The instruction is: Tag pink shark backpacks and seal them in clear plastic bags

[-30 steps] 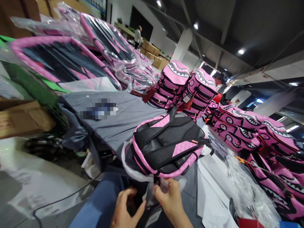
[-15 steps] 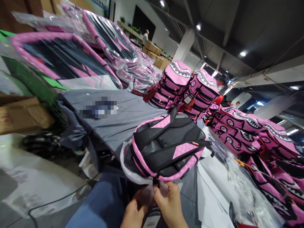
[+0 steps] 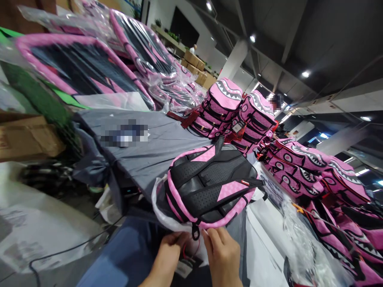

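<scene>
A pink and black backpack lies strap side up on the grey-covered table, one end toward me. A thin whitish wrapping strip curves around its left and near edge. My left hand is closed in a pinch on this wrapping, just below the near edge. Close beside it, my right hand pinches the wrapping on the other side of a black loop. A thin red cord and a pale tag hang between my hands. The fingertips are partly hidden.
Upright pink shark-mouth backpacks stand behind, and more are piled at right. Plastic-wrapped backpacks are stacked at left. Clear plastic bags and white sheets lie at right. A cardboard box sits at far left.
My hands have moved apart sideways at the backpack's near edge. The black loop and red cord now show between them. The backpack stays in place.
</scene>
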The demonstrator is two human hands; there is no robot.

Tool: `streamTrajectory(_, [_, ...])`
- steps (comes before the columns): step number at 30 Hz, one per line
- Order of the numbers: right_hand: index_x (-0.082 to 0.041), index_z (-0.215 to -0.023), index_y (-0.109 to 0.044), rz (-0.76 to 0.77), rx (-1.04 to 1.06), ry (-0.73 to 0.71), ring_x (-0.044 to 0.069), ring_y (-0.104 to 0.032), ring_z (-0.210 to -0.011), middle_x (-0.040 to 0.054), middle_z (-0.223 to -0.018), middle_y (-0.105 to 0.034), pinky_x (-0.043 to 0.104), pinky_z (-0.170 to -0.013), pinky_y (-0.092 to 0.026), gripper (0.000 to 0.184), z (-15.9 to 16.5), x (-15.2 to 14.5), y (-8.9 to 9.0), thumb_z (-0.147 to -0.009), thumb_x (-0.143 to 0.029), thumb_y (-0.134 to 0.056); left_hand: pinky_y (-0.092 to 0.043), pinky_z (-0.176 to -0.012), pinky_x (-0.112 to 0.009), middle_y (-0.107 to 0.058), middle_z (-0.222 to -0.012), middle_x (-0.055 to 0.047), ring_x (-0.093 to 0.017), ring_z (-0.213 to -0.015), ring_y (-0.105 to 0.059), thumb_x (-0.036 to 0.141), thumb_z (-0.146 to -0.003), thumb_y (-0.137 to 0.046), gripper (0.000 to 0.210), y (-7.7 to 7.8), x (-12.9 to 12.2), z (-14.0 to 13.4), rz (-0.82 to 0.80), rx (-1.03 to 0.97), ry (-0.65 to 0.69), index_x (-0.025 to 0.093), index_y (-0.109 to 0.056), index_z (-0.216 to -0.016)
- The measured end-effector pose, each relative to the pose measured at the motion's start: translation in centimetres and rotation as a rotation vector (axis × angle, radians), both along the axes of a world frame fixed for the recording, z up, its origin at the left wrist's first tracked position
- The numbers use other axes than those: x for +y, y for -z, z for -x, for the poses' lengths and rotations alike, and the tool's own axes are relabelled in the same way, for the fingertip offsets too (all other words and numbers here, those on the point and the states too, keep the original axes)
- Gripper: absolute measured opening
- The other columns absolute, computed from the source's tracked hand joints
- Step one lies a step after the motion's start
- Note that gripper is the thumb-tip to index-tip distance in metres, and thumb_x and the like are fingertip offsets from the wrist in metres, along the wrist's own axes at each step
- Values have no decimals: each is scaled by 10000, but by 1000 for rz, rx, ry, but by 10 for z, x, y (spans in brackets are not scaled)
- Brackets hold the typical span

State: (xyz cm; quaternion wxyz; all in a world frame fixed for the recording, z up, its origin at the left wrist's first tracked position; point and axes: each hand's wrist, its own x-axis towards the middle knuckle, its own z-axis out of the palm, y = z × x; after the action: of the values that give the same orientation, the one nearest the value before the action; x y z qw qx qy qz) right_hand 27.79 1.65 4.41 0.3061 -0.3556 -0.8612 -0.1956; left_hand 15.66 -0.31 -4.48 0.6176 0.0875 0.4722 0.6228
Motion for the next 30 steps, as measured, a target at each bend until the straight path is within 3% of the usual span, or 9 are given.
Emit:
streamTrajectory(3, [-214,-707,-590,-136,-76,31,136,-528,-486,-15,-580,-546,292,-496,-320,392,17,-2,-15,-1073,-226,-451,-491,-625,-309,-696,-602,-46,-220,-606,-642,516,-493,-857,429,-5,3,-3,-8,-80,44,149,-735,-677])
streamTrajectory(6, [-221,-673,-546,-176,-96,66,151,-496,-487,-8,-580,-523,313,-482,-303,434,35,-4,-19,-1079,-200,-393,-486,-592,-299,-699,-597,-37,-204,-575,-632,519,-470,-882,460,-11,-3,-1,4,-153,42,150,-741,-707])
streamTrajectory(11, [-204,-720,-575,-110,-112,14,177,-528,-518,15,-612,-553,319,-461,-325,378,48,-12,10,-1022,-97,-374,-522,-608,-310,-744,-675,-25,-252,-694,-698,361,-406,-929,465,-19,-14,10,-19,-259,62,167,-778,-801])
streamTrajectory(14, [-149,-909,-653,-87,-111,13,197,-578,-577,47,-690,-635,314,-476,-372,271,40,-18,31,-979,-56,-408,-571,-726,-351,-763,-704,-43,-306,-839,-724,296,-367,-921,424,-19,-15,14,3,-294,73,172,-783,-748])
streamTrajectory(16, [-124,-1021,-660,-76,-90,2,214,-615,-636,83,-775,-689,321,-514,-415,238,32,-22,40,-970,-69,-434,-577,-787,-363,-775,-733,-59,-316,-894,-722,322,-378,-915,395,-18,-15,15,8,-278,54,167,-779,-715])
streamTrajectory(19, [-139,-1034,-661,-37,-63,-19,231,-657,-718,106,-857,-727,339,-580,-456,231,25,-27,46,-962,-89,-447,-574,-821,-357,-785,-775,-62,-301,-913,-722,418,-396,-916,434,-16,-16,16,32,-221,15,173,-783,-729])
streamTrajectory(25, [-172,-960,-658,13,56,-62,210,-667,-708,76,-834,-744,333,-621,-484,249,24,-30,44,-1009,-147,-416,-551,-753,-281,-761,-676,-30,-240,-783,-702,401,-313,-926,415,-19,-15,11,61,-137,5,189,-771,-634])
streamTrajectory(28, [-174,-1024,-651,25,209,-105,182,-683,-742,65,-863,-742,296,-689,-522,167,21,-28,35,-1003,-132,-491,-539,-671,-279,-750,-646,-16,-219,-707,-675,368,-333,-909,380,-20,-10,5,89,-155,-28,191,-772,-641])
streamTrajectory(30, [-172,-1079,-644,27,276,-54,170,-678,-739,64,-858,-723,271,-688,-520,157,22,-25,30,-1011,-138,-507,-531,-642,-282,-746,-640,-18,-223,-704,-679,337,-344,-889,347,-19,-5,2,105,-183,-71,189,-763,-632])
